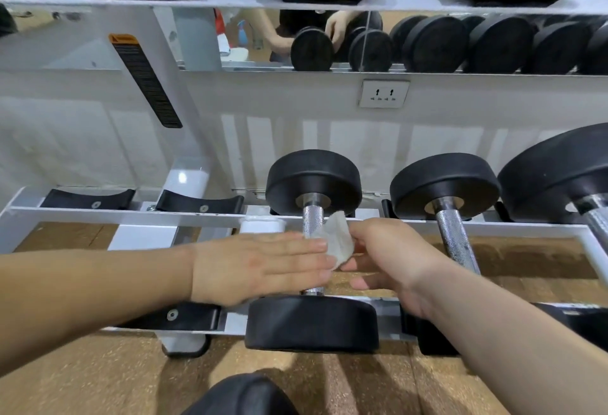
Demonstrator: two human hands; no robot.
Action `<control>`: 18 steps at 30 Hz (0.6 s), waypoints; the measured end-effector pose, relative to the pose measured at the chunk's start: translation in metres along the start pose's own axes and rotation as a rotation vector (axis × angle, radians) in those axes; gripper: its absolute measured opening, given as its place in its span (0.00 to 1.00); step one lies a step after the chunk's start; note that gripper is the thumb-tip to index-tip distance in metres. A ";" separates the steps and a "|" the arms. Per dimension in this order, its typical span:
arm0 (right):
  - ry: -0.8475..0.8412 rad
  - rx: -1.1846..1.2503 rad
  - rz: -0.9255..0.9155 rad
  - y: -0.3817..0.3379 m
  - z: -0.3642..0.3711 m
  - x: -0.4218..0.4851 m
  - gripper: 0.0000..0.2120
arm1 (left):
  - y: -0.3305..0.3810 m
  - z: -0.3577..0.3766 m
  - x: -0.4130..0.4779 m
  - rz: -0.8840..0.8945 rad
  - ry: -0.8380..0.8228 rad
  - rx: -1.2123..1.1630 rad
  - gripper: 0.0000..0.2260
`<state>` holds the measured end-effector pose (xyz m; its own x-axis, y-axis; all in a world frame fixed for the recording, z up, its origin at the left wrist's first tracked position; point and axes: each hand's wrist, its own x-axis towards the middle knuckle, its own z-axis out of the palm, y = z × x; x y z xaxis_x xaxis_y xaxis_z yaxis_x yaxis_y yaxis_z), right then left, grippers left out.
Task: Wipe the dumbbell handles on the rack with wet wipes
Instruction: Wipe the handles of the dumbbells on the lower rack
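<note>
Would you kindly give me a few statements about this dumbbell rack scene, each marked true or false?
1. The right hand holds the wipe. True.
2. The left hand is a fist. False: its fingers lie straight.
3. The wipe is by the handle of the leftmost dumbbell on this shelf. True.
4. The rack is red. False: its frame is white.

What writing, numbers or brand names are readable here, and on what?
Nothing reads clearly.
Black sticker with orange top on the rack upright: rows of print, too blurred to read.
Wall socket: no lettering visible.
Nearest dumbbell: no number or brand visible.
</note>
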<state>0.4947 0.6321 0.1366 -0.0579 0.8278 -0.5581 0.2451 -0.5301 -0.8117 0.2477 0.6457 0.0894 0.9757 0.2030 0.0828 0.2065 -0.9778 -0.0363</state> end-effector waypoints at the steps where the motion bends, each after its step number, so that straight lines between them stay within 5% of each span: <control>1: -0.002 -0.008 0.002 0.000 0.000 0.000 0.12 | -0.009 -0.005 0.002 0.006 0.023 0.015 0.23; 5: -0.010 0.007 0.001 -0.001 0.001 -0.004 0.11 | -0.014 0.001 0.012 -0.267 0.140 -0.018 0.27; 10: 0.007 0.024 0.004 0.000 -0.001 -0.006 0.10 | -0.004 -0.003 0.000 0.015 0.042 0.007 0.24; 18: 0.019 0.014 0.006 0.001 0.001 -0.010 0.08 | 0.008 -0.012 0.020 -0.442 0.141 -0.334 0.34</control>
<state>0.4949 0.6230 0.1411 -0.0381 0.8279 -0.5596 0.2322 -0.5373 -0.8108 0.2678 0.6413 0.1027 0.7779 0.6099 0.1517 0.5357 -0.7697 0.3473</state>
